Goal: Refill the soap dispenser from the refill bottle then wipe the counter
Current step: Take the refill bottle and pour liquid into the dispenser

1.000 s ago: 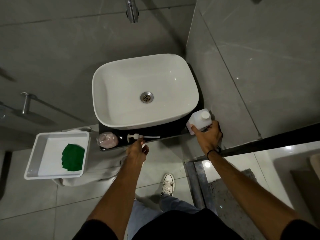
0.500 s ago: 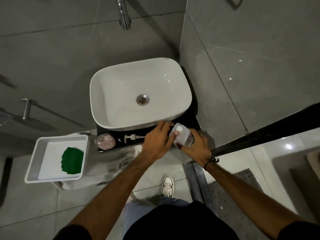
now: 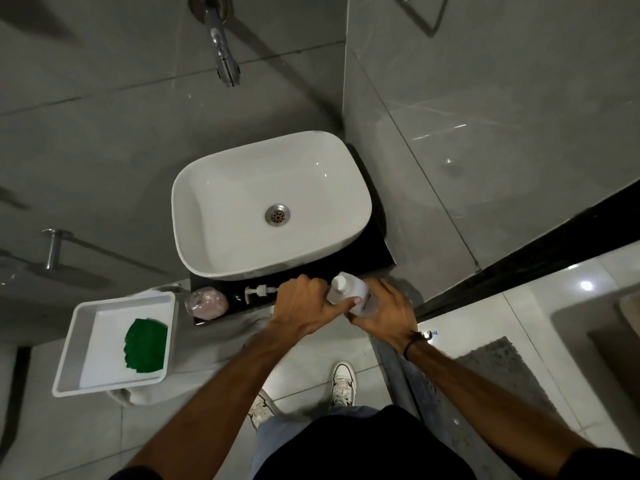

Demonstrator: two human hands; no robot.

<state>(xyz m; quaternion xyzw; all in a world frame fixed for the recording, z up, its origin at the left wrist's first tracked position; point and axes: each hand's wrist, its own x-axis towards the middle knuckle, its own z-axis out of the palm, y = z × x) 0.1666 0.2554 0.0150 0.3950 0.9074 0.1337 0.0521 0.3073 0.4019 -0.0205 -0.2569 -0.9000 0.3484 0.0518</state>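
Right hand (image 3: 384,315) is gripping the refill bottle (image 3: 351,293), fingers wrapped around its body. Left hand (image 3: 304,304) is closing fingers against the bottle's near side, beneath the cap (image 3: 339,282).

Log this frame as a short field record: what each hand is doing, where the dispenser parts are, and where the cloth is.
left hand: gripping the refill bottle near its neck
right hand: holding the bottle's body
bottle cap: on
soap dispenser: on the dark counter, pump off
pump: lying on the counter beside the dispenser
green cloth: in the white tray
sink: empty
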